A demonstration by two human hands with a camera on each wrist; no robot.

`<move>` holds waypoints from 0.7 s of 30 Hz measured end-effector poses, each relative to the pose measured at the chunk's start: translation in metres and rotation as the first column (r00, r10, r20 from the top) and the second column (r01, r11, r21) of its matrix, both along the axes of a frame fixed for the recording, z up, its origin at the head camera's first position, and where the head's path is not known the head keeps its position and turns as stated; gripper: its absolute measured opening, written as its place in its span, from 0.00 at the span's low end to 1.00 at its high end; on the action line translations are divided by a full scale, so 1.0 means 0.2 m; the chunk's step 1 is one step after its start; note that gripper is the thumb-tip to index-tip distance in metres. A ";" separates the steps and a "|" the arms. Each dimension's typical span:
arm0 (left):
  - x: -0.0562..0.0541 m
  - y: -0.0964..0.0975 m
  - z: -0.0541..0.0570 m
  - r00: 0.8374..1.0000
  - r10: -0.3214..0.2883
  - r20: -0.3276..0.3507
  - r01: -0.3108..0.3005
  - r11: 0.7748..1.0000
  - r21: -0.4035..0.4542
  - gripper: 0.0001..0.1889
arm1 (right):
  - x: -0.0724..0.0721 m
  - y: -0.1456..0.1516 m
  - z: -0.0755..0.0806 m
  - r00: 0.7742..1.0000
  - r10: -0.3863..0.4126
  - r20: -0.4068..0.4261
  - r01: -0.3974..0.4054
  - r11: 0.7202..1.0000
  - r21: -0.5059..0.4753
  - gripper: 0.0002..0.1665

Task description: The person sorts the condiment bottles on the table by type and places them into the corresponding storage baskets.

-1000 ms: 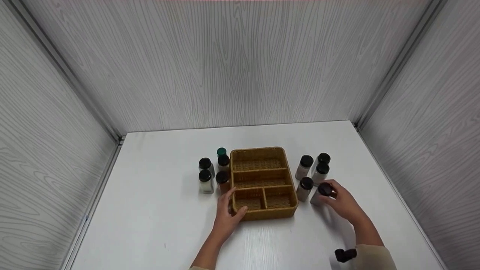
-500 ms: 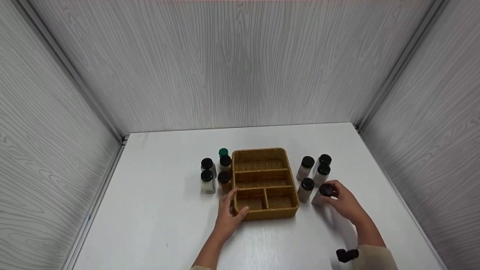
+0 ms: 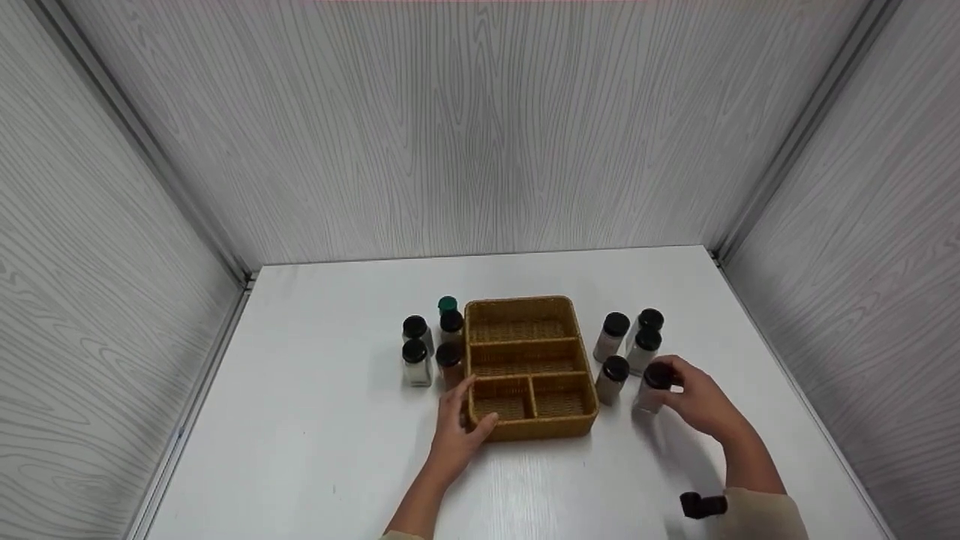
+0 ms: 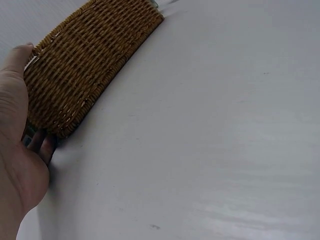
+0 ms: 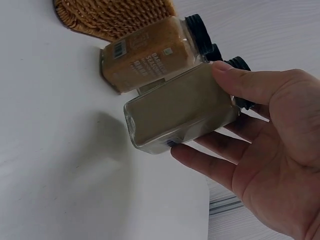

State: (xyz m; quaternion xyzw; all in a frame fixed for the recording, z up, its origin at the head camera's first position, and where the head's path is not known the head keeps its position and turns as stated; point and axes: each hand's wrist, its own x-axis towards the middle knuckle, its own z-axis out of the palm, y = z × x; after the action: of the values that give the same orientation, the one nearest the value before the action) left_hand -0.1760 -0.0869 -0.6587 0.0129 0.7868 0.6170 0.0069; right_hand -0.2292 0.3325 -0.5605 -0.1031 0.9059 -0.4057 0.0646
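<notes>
Pinching glass spice jar [image 5: 175, 110] with right hand [image 5: 277, 142], gripping divided wicker basket [image 3: 536, 429] with left hand [image 3: 453, 433]; seemingly at pick-up, unclear if airborne; next calling for level handling

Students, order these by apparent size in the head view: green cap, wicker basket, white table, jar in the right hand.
Largest to smallest:
White table
Wicker basket
Jar in the right hand (partly covered)
Green cap

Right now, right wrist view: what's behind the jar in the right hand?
A labelled seasoning jar, partly overlapped by the held jar, and two dark lids. What's under those lids is mostly hidden.
</notes>
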 end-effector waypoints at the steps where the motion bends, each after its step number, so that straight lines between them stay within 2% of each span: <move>1: 0.00 0.00 0.00 1.000 0.001 -0.001 -0.001 1.000 -0.001 0.41 | 0.00 0.00 0.02 1.000 0.005 -0.002 -0.005 1.000 0.000 0.27; 10: 0.00 0.00 0.00 1.000 0.007 0.003 -0.007 1.000 -0.012 0.41 | -0.01 -0.03 0.18 0.999 0.048 0.010 -0.048 0.999 0.025 0.29; 21: 0.00 0.00 -0.01 1.000 0.003 0.000 -0.003 1.000 -0.025 0.40 | -0.01 -0.08 0.29 0.996 0.083 0.019 -0.083 0.997 0.003 0.32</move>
State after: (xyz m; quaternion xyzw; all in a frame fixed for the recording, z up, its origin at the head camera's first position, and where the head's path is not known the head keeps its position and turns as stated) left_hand -0.1756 -0.0863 -0.6605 0.0114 0.7946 0.6071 0.0062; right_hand -0.2311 0.3172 -0.5015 -0.1366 0.9009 -0.4019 0.0900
